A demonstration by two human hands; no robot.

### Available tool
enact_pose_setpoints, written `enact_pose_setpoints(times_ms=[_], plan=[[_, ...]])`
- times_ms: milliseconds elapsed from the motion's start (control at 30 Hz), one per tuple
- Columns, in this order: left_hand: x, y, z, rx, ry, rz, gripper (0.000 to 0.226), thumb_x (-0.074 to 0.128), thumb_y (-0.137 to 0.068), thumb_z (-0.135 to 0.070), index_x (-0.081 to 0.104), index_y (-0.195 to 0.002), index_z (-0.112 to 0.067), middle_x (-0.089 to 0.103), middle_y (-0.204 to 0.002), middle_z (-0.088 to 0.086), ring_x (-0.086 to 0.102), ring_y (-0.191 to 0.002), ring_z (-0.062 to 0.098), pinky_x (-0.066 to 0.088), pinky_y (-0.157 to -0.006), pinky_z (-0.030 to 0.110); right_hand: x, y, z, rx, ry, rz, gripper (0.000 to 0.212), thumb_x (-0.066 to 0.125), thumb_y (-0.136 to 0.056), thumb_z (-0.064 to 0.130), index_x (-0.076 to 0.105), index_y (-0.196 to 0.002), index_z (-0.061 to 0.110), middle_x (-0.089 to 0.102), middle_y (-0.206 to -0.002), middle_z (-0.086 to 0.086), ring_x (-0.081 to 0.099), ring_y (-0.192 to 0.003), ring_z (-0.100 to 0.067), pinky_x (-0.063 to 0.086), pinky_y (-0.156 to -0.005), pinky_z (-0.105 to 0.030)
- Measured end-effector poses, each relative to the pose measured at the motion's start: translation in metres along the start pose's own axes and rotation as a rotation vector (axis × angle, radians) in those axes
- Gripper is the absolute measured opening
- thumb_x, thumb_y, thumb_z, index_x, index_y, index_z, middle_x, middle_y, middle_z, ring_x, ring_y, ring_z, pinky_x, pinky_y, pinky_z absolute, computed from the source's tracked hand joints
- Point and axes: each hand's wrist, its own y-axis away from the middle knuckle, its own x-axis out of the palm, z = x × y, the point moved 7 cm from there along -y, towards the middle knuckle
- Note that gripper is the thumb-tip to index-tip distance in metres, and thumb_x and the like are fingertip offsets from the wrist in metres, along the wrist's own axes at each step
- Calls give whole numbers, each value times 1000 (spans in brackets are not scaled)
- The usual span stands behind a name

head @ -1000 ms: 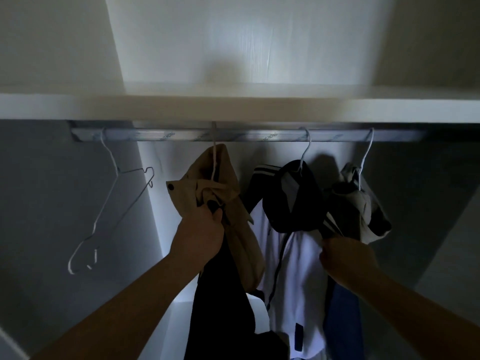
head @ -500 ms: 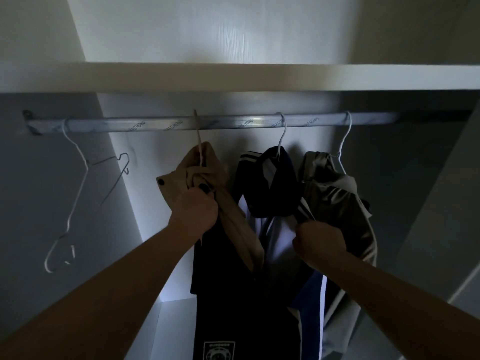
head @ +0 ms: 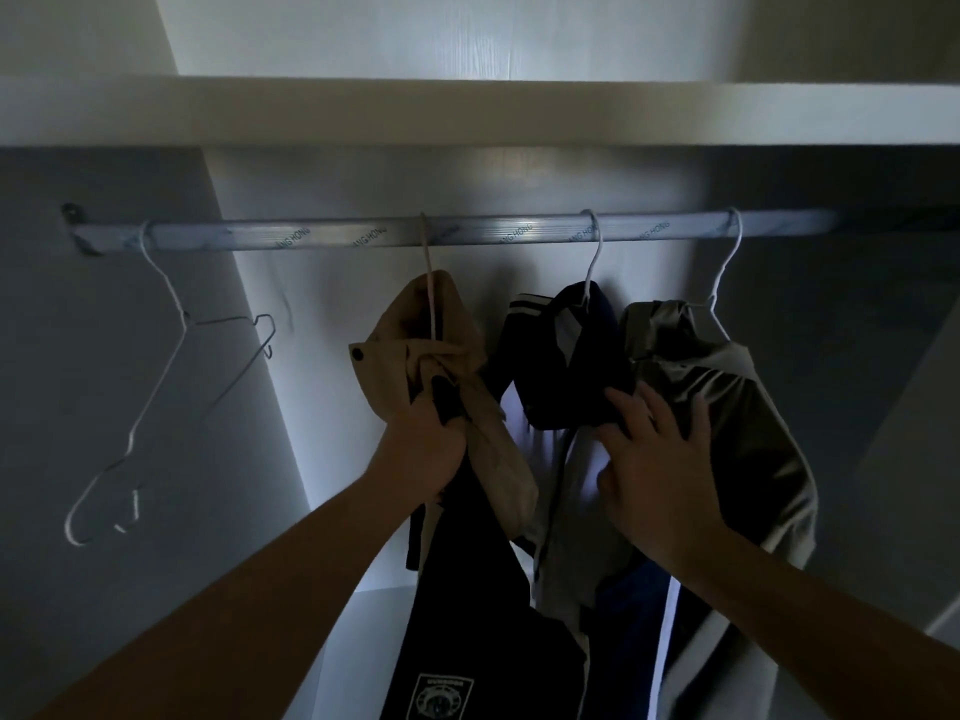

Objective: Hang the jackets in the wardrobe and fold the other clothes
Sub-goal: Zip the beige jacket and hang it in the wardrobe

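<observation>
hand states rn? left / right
Left hand: closed, gripping the tan jacket just below its hanger.
Right hand: open, fingers spread against the navy jacket and grey jacket.

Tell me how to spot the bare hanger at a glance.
Find the metal rail running under the white shelf. At its far left end hangs a thin wire hanger. It alone is bare: the tan jacket, the dark jacket and the grey jacket fill the others.

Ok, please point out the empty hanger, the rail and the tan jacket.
empty hanger (head: 185, 319), head view, its twisted neck.
rail (head: 363, 236), head view, bare middle stretch.
tan jacket (head: 387, 371), head view, folded collar.
</observation>
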Motion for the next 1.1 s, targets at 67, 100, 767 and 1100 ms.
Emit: enact_pose_setpoints(times_ms=[67,100,767,1100], plan=[[1,8,9,16,95,26,11,47,-98,-29,48,-103,-19,57,-87,-1,58,-77,11,50,-60,16,-10,-7,12,-58,-217,-116,22,63,-82,12,69,-103,13,61,-123,-6,55,-119,-27,35,-102,-43],[7,11,16,4,138,73,19,46,-98,-33,50,-106,-16,61,-90,4,62,-81,19,56,-68,29,-11,-15,18,-46,-368,-108,20,60,-85,10,67,-103,12,62,-116,-4,58,-110,-22,40,-96,-33],[-12,-37,110,-20,540,23,44,50,-90,3,73,-78,-32,68,-81,-7,65,-84,16,51,-78,27,-16,-62,124,-426,-189,-347,53,39,-80,11,61,-128,13,61,-122,-15,62,-92,-33,43,-69,-36],[18,-34,158,-181,179,262,28,52,-89,-4,67,-86,-28,65,-90,-9,60,-82,9,47,-67,19,5,-111,155,-445,92,-22,41,32,-99,43,51,-127,20,43,-122,-7,56,-90,-23,42,-60,-30]])
